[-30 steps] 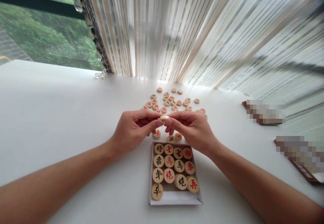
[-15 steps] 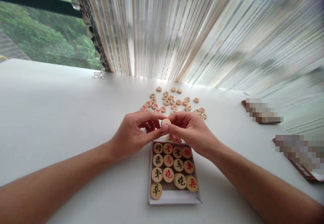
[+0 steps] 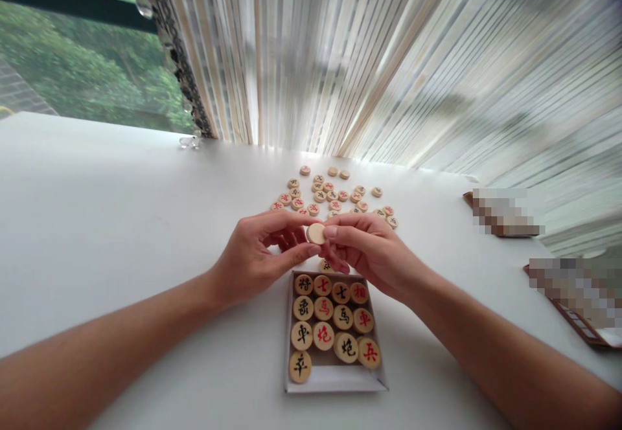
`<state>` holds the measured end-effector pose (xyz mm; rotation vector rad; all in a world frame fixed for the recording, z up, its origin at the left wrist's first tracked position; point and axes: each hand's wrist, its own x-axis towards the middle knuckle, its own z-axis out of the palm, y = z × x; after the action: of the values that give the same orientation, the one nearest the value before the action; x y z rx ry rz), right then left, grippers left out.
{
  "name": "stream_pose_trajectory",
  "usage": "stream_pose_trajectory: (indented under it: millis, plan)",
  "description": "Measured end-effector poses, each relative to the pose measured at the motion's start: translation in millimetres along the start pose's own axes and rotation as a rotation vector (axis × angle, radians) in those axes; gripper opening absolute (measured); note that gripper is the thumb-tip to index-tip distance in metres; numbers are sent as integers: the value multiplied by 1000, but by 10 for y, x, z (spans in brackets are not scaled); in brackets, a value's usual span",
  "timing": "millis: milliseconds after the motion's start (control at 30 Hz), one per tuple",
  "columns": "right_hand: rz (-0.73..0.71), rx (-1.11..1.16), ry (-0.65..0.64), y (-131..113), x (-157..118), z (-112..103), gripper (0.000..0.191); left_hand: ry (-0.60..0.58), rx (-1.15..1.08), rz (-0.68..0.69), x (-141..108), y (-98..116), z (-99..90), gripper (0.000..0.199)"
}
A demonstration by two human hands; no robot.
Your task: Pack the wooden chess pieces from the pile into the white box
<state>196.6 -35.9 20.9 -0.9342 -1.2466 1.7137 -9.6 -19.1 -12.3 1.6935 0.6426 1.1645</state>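
Between my two hands, just beyond the box, is a round wooden piece with a plain face toward me. My left hand pinches it from the left, thumb below and index finger above. On its right edge, the thumb and fingers of my right hand are closed. Below them sits an open white box with rows of pieces marked in red or black characters, such as the black piece at its lower left. Another piece lies at the box's far edge, partly hidden by my right hand.
Many loose pieces are scattered on the white table beyond my hands. Two blurred-out objects with brown edges lie at the right. String curtains hang behind, with a glass ornament at the table's far edge.
The held piece has shifted slightly left, and more of its plain face shows. My right thumb has moved from its front to its right edge.
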Motion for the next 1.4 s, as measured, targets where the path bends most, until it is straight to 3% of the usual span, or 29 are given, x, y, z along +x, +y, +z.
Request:
stream_pose_trajectory:
  millis: [200, 400, 533, 733, 1400]
  plan:
    - [-2, -24, -8, 34, 3, -1, 22, 36, 43, 9, -2, 10, 4, 30]
    - [7, -112, 65, 61, -9, 51, 40, 25, 264, 170, 0, 35, -4, 20]
    - [-40, -205, 78, 47, -19, 50, 40, 18, 321, 236, 0, 40, -6, 20]
    - [-138, -349, 44, 22, -34, -3, 38, 15, 280, 218, -4, 41, -9, 20]
    - [-141, -246, -62, -38, -16, 4, 35, 80, 110, 43, -15, 18, 4, 29]
